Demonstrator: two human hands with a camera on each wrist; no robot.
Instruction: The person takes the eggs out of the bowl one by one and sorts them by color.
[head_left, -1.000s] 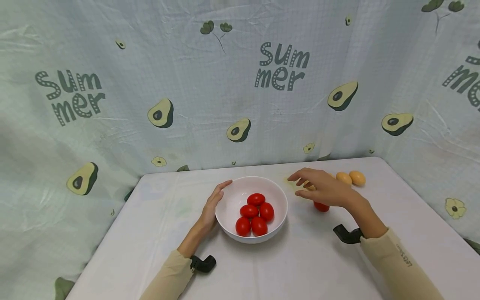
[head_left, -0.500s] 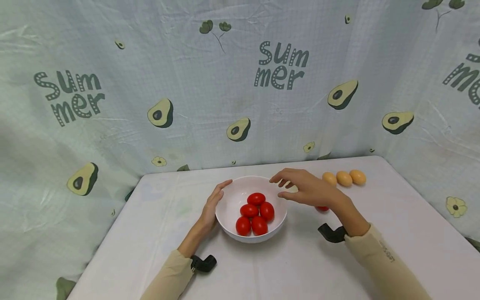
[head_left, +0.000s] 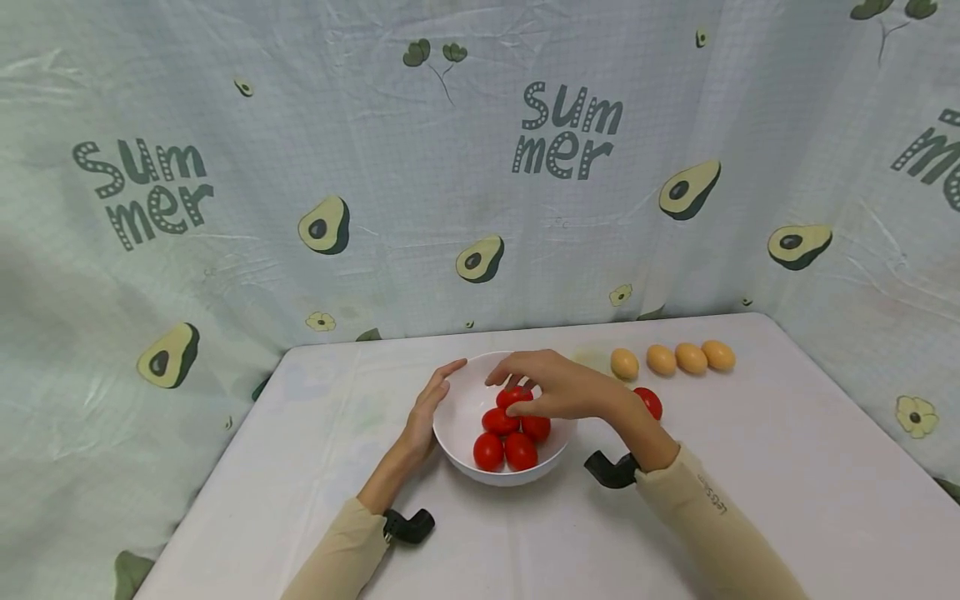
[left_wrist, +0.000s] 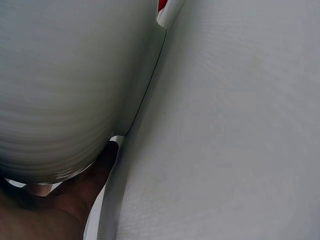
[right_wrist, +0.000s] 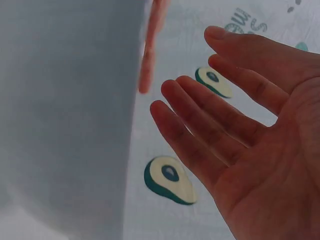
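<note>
Leftward the right hand point(head_left: 558, 392) had travelled, hovering spread above the bowl point(head_left: 457, 437) of tomatoes point(head_left: 504, 433); the left hand point(head_left: 423, 412), fingers straight, rested against its rim.

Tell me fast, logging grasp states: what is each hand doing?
Left hand: open, resting against round white bowl.
Right hand: open above it, holding nothing.

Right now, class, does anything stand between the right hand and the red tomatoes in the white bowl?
Nothing visible does. The right hand hovers open directly above the red tomatoes in the white bowl, whose top is uncovered.
</note>
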